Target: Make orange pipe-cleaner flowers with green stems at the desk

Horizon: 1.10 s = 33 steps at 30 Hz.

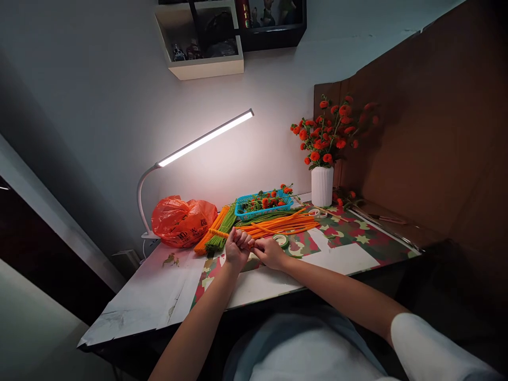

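My left hand is closed on an orange coiled stem, whose ribbed end sticks out to the left of the fist. My right hand is pinched right beside it, its fingertips meeting the left hand at a small orange bit. Whether that bit belongs to the same stem cannot be made out. Just behind the hands lie long orange stems and a bundle of green stems. A roll of green tape rests near my right hand.
An orange plastic bag sits at the left by a lit lamp. Behind are a blue basket of small flowers and a white vase with orange flowers. Pliers lie at the right near a cardboard panel.
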Available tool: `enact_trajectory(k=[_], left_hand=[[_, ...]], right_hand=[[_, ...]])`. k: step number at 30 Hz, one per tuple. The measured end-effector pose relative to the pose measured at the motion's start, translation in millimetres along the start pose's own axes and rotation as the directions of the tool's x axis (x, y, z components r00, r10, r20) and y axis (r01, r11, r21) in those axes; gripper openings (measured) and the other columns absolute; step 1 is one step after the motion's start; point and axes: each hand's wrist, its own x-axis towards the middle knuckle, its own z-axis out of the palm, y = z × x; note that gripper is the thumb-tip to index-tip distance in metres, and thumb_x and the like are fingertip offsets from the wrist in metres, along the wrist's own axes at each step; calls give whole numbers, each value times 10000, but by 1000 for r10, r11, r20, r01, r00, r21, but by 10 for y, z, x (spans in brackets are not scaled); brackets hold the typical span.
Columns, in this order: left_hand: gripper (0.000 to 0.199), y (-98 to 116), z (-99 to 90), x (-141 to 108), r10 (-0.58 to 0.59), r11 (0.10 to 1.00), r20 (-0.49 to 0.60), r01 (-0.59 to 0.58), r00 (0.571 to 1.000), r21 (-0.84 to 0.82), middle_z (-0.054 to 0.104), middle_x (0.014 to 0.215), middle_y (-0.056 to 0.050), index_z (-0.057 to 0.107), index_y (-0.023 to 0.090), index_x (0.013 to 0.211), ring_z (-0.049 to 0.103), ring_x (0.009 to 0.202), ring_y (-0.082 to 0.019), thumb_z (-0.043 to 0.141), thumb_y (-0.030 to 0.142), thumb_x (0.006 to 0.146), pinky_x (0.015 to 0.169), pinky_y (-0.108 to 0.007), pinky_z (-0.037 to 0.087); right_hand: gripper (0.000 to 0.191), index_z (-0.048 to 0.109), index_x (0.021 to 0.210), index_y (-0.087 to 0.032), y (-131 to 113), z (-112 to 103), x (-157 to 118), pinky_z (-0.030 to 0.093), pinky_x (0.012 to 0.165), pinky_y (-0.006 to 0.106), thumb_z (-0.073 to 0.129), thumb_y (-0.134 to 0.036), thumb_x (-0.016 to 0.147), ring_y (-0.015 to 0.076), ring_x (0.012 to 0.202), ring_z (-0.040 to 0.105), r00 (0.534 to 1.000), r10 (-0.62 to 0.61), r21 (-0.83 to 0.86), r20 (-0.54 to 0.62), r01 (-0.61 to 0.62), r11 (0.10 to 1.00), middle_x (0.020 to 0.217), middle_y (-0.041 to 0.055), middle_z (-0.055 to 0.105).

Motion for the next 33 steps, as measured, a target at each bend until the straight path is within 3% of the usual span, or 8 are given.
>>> enact_trajectory(k=[11,19,33], left_hand=[[501,-11,11,-3,-6,997,0,6,1000,80,191,420,65,244,185,494,253,378,-79,438,348,926,481,-247,326],[517,67,26,-19,26,999,-31,-25,999,29,206,431,67,210,180,510,231,382,-68,475,370,910,476,-235,312],[500,-48,-21,24,2,998,17,-3,1000,56,179,435,74,214,188,516,225,380,-71,486,348,904,471,-240,306]], right_hand=[[293,539,555,-161,-3,-16,3,230,511,229,538,-214,843,85,495,368,1000,15,-70,-1,-15,997,500,-37,464],[159,696,775,-178,-56,-96,-24,301,576,233,568,-226,856,126,593,531,1000,-27,-189,8,28,981,648,15,656],[211,608,644,-164,-16,-31,-28,247,538,231,568,-192,849,105,544,449,999,-23,-154,-28,18,988,604,1,594]])
